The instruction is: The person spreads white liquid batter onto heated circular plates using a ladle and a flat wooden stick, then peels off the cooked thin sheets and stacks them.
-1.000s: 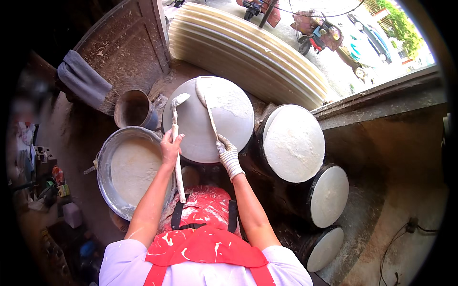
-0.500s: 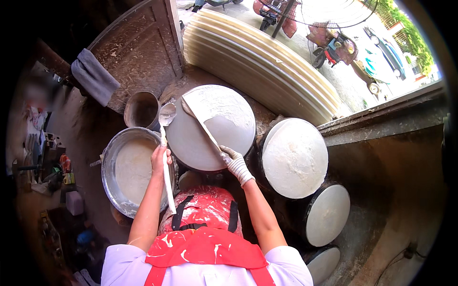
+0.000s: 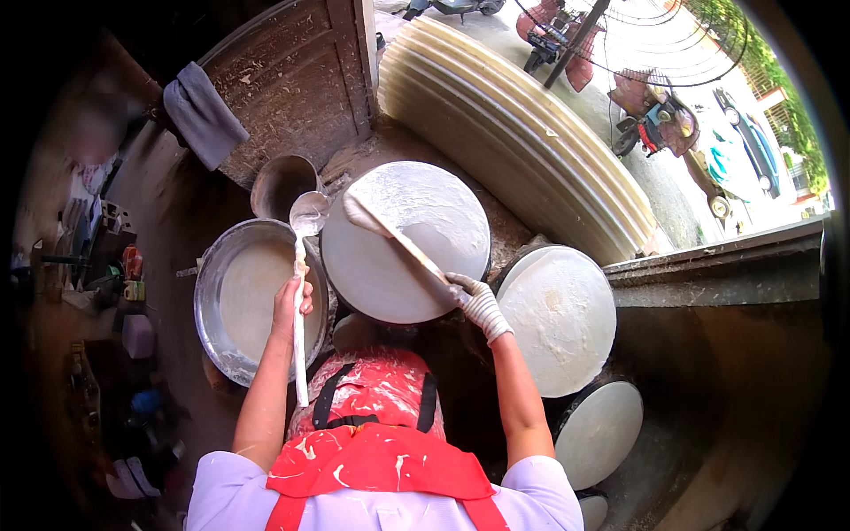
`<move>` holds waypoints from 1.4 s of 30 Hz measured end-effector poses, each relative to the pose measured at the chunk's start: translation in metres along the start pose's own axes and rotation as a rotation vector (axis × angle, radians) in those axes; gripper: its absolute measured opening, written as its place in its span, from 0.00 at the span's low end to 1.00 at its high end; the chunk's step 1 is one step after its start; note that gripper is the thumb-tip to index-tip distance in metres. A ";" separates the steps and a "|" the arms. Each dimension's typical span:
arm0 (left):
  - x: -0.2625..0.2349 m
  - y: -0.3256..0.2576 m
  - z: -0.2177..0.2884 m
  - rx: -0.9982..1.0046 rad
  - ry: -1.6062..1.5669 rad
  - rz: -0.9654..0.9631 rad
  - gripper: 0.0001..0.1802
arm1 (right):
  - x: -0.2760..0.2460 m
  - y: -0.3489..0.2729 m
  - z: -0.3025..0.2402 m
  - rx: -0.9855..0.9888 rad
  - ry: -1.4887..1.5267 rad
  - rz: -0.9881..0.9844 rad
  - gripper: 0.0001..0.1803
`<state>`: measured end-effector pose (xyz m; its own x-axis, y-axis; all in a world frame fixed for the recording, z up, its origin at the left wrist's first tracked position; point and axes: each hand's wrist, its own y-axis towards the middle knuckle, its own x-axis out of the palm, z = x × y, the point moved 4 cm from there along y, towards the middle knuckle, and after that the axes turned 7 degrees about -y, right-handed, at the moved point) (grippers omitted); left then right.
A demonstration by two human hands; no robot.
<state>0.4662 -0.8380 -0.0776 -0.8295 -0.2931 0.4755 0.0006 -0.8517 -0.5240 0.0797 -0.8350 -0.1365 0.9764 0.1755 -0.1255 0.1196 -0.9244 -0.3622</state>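
Note:
My left hand [image 3: 292, 305] is closed around the long whitish handle of a ladle [image 3: 309, 212]. The ladle's bowl hangs between the basin and the largest griddle, with some pale liquid in it. A striped glove covers my right hand [image 3: 481, 308], which grips one end of a long flat scraper [image 3: 416, 257]. The scraper slants across the large round griddle [image 3: 381, 296], its far end by the left rim, blurred. Whitish batter [image 3: 429, 186] coats the griddle's far part; a greyer patch shows nearer. Left of it, a wide metal basin [image 3: 206, 310] holds pale batter [image 3: 252, 296].
Round griddles [image 3: 556, 320] [image 3: 598, 434] with pale tops line my right side. A metal pot [image 3: 282, 181] stands behind the basin. Corrugated sheets [image 3: 513, 133] wall off the far side. A grey towel [image 3: 204, 115] hangs by a wooden door [image 3: 297, 88]; motorbikes stand outside.
My right hand has moved right with the scraper, which now lies at a flatter slant over the griddle. My left hand still holds the ladle. The whole view has shifted slightly.

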 end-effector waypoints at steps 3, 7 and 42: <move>-0.009 -0.003 -0.001 0.015 -0.011 0.029 0.20 | -0.033 0.032 -0.026 0.003 -0.249 0.199 0.17; -0.007 -0.008 -0.002 0.020 -0.027 0.060 0.19 | -0.034 0.055 -0.041 -0.028 -0.410 0.010 0.17; -0.058 -0.031 -0.003 0.048 0.307 0.133 0.16 | -0.015 0.029 -0.052 -0.003 -0.538 -0.327 0.16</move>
<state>0.5123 -0.7931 -0.0912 -0.9499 -0.2645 0.1665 0.1401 -0.8366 -0.5296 0.0774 -0.8821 -0.0970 0.6621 0.5946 -0.4561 0.3981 -0.7947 -0.4583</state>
